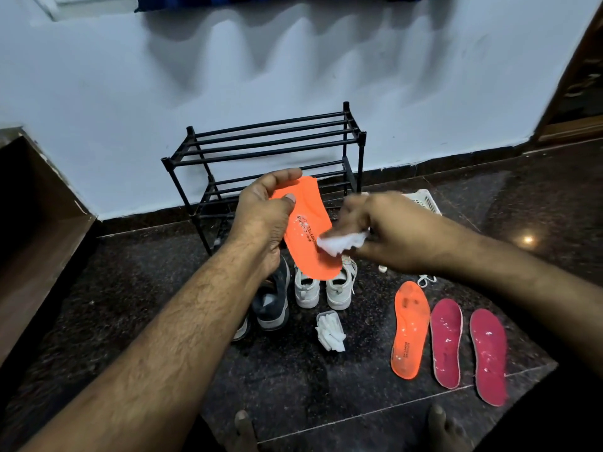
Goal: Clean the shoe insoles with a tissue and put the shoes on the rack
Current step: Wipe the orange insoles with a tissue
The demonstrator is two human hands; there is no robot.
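The left hand [264, 213] grips an orange insole [308, 230] held in the air near the black rack [264, 151] — thumb curled on its face. The right hand [375, 230] pinches a white tissue [341, 243] against the insole's right edge — its fingers are blurred. Three more insoles [447, 340] lie on the floor to the right, shoes [306, 288] in the middle.

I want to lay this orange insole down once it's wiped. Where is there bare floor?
Bare floor lies between the tissue pile and the floor insoles, and left of the dark shoes. The rack bars hold nothing. It's crowded around the white shoes.
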